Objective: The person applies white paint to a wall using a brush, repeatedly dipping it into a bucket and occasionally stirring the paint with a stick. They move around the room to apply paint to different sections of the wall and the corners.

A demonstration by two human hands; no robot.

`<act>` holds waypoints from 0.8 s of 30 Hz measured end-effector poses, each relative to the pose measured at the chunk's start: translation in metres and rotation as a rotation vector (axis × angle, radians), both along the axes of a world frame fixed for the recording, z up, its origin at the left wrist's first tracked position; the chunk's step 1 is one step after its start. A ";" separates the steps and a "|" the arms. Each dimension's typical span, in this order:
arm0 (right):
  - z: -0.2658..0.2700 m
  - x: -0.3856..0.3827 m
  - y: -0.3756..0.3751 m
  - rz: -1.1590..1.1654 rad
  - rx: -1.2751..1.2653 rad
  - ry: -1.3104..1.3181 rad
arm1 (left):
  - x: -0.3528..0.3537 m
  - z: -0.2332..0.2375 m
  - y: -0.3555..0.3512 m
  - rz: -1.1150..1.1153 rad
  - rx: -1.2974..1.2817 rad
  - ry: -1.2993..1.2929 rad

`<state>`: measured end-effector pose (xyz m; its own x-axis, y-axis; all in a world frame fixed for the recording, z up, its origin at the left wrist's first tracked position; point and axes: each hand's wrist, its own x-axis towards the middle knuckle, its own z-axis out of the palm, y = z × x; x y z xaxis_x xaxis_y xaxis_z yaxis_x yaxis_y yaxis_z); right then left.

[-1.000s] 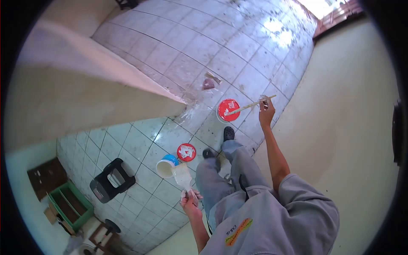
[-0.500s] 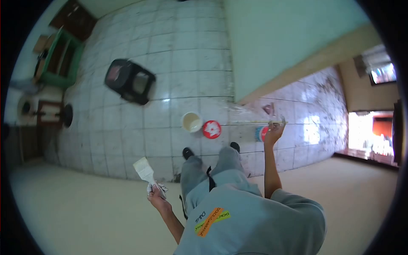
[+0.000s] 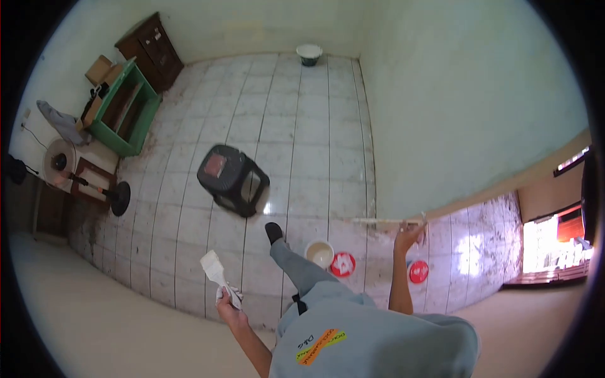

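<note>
In my left hand (image 3: 228, 299) is a wide paintbrush (image 3: 213, 268), its pale bristles pointing up and away from me. White smears that look like paint mark the fingers around its handle. My right hand (image 3: 411, 237) is raised by the end of the pale green wall (image 3: 435, 126), fingers closed on a thin pale stick (image 3: 384, 220) that points left. A tub of cream-coloured paint (image 3: 319, 254) stands on the floor ahead of my legs. Beside it lies a red lid (image 3: 343, 264) with white on it. Another red-topped container (image 3: 418, 271) stands below my right hand.
A black plastic stool (image 3: 233, 179) stands ahead on the tiled floor (image 3: 302, 145). To the left are a standing fan (image 3: 94, 183), a green shelf (image 3: 126, 113) and a dark wooden cabinet (image 3: 154, 50). A bucket with a white top (image 3: 309, 54) sits at the far wall.
My view has tilted up, bringing the far wall and bucket into sight. One foot has stepped forward beside the paint tub. The paintbrush stays in my left hand; my right hand stays raised.
</note>
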<state>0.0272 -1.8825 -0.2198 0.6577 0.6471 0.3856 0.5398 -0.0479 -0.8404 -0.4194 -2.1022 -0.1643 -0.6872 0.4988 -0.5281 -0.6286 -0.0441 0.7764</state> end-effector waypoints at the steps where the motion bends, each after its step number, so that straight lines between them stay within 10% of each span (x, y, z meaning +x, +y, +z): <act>1: 0.008 -0.013 0.014 -0.011 -0.027 -0.044 | -0.009 0.003 0.025 -0.009 -0.011 0.019; 14: 0.072 -0.138 0.301 0.007 -0.047 0.103 | -0.158 -0.013 0.391 -0.195 -0.116 0.236; 24: 0.118 -0.156 0.531 0.616 -0.281 0.056 | -0.160 -0.019 0.675 -0.325 0.029 0.023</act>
